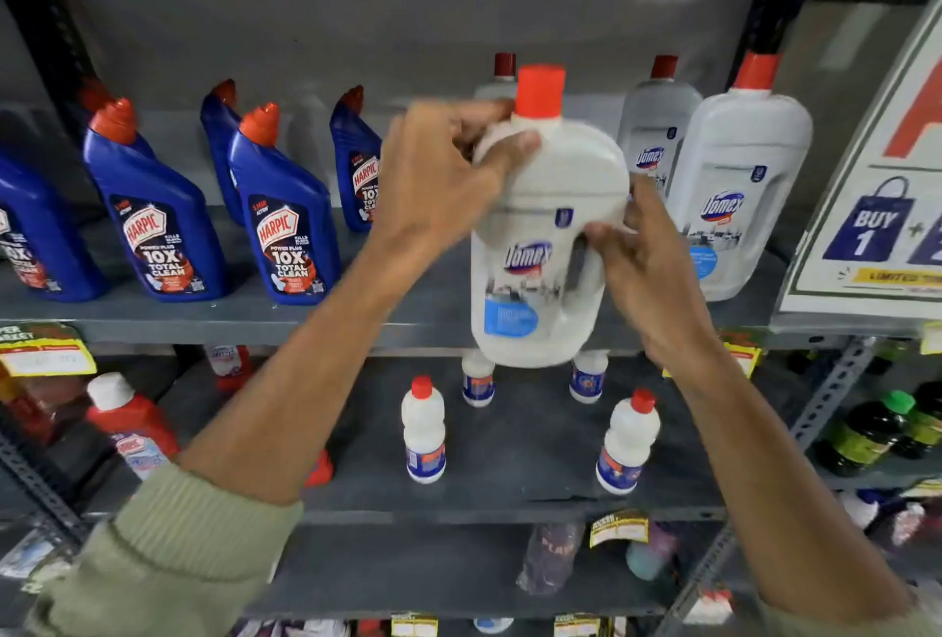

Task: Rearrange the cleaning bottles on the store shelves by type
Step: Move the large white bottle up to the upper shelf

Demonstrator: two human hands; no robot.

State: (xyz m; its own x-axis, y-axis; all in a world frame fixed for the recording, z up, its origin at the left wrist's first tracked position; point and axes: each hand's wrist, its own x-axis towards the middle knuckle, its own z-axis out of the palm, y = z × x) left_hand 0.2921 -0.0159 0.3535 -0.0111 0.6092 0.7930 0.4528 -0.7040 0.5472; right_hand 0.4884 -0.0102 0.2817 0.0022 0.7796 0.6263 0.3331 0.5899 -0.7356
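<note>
Two bare hands hold a large white Domex bottle [540, 239] in the air, in front of the upper shelf's front edge [204, 325]. The left hand [438, 178] clasps its shoulder just under the red cap [540, 91], thumb across the front. The right hand [647, 259] grips the handle side, fingertips [596, 234] on the label face. The bottle's long axis runs nearly upright, cap up, leaning slightly to the right, and its label faces the viewer. Its base hangs just below the shelf edge.

To the right of the hands, another large Domex bottle [739, 188] stands upright on the upper shelf, with two more behind [657, 127]. Bare shelf lies open directly behind the held bottle. To the left of the hands stand blue Harpic bottles [283, 229], their angled necks tipped toward the right.

Below the hands, on the lower shelf [509, 499], four small white bottles [423, 432] stand apart with room between them. A Buy 1 promotional sign [877, 208] closes the far right.
</note>
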